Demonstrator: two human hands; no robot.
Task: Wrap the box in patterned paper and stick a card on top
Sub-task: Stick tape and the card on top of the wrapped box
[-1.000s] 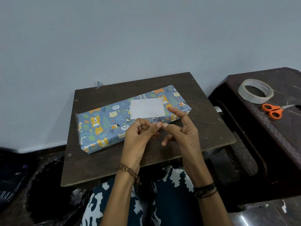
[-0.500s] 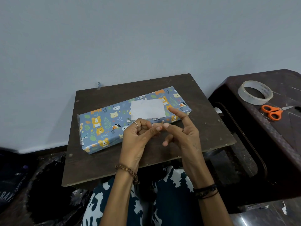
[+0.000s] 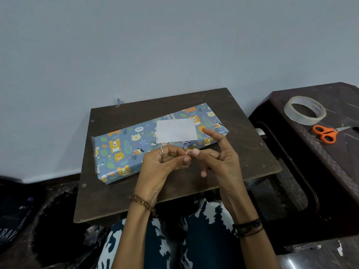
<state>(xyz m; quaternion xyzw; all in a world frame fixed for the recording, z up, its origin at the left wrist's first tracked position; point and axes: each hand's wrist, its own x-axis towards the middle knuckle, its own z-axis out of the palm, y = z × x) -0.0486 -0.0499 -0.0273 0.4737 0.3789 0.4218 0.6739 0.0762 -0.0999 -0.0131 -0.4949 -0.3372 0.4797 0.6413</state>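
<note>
Almost nothing has changed over the last second: the box (image 3: 155,144), already fully wrapped in animal-patterned paper, lies where it did on the dark board (image 3: 108,193), running from about 8 o'clock to 2 o'clock, with the white card (image 3: 176,130) resting on its top toward the 2 o'clock end. The left hand (image 3: 162,166) and right hand (image 3: 219,160) stay raised just at the box's 6 o'clock side, fingertips meeting. The left thumb and fingers pinch something small and pale (probably a bit of clear tape, though it is too small to be sure), while the right thumb touches it and the right index finger points up. The tape roll (image 3: 304,110) and scissors (image 3: 326,132) sit untouched at 3 o'clock. Wrapping looks finished; whether the card is stuck down yet cannot be told.
</note>
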